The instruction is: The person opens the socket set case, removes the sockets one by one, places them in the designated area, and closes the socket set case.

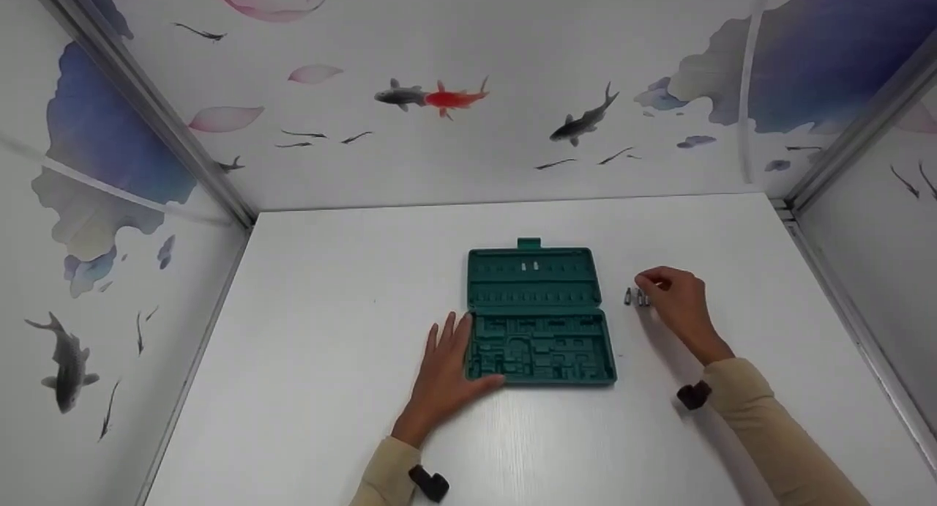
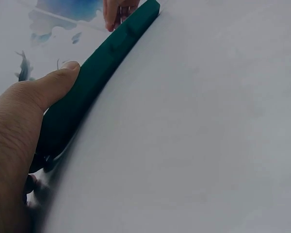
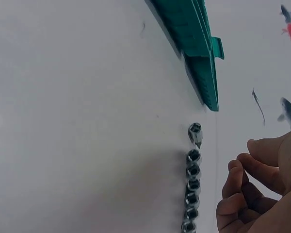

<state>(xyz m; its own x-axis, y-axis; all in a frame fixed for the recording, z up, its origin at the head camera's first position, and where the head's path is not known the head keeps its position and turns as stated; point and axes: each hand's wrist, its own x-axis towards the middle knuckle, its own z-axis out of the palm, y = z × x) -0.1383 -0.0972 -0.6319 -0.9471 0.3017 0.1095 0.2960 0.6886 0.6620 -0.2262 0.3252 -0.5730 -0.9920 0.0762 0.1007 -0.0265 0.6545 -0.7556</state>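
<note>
A green plastic tool case (image 1: 538, 310) lies unfolded on the table, its moulded inside facing up. My left hand (image 1: 445, 370) rests at its near left corner, fingers straight along the left side and thumb on the front edge. Two small silver sockets (image 1: 535, 266) sit in the lid's upper row. To the right of the case, several metal sockets (image 3: 193, 185) stand in a line, the one closest to the case (image 3: 195, 132) slightly apart. Close over this line is my right hand (image 1: 677, 297), thumb and forefinger near each other and nothing visible between them.
The white table (image 1: 307, 330) meets printed wall panels (image 1: 498, 147) at the back and both sides, with metal frame posts (image 1: 227, 176) at the corners. A green latch tab (image 1: 528, 242) sticks out from the lid's far edge.
</note>
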